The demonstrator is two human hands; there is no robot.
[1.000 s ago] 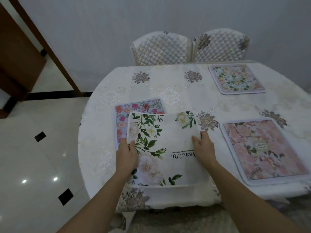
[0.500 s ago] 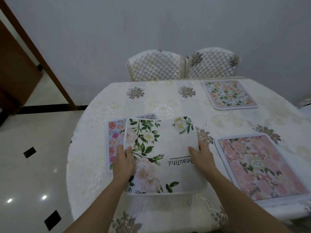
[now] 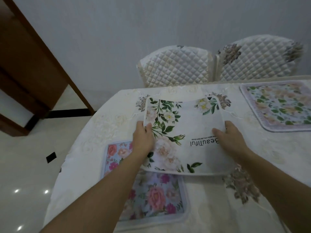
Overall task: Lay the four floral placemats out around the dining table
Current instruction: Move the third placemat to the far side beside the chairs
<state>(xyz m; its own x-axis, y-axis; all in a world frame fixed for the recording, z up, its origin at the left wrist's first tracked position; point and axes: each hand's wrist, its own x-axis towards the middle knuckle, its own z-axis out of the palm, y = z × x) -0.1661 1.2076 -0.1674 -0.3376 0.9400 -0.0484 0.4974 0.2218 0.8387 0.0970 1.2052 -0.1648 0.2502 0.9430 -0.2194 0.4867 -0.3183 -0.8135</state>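
I hold a white placemat (image 3: 183,132) with green leaves and the word "Beautiful" above the table, its far edge curling up. My left hand (image 3: 143,140) grips its left edge and my right hand (image 3: 230,138) grips its right edge. Below it, near the table's front left, lies a blue placemat (image 3: 154,195) with pink roses, partly hidden by the held mat and my left forearm. A third placemat (image 3: 279,106) with pale flowers and green leaves lies flat at the far right, cut off by the frame edge.
The round table wears a cream embroidered tablecloth (image 3: 104,125). Two quilted white chairs (image 3: 175,68) (image 3: 257,59) stand side by side at the far edge against the wall. A brown wooden door frame (image 3: 42,52) and glossy tiled floor (image 3: 25,165) lie to the left.
Both hands have carried the white placemat away from me toward the far side of the table, uncovering the blue placemat. The view shifted forward and left; the pink placemat at right has left the frame.
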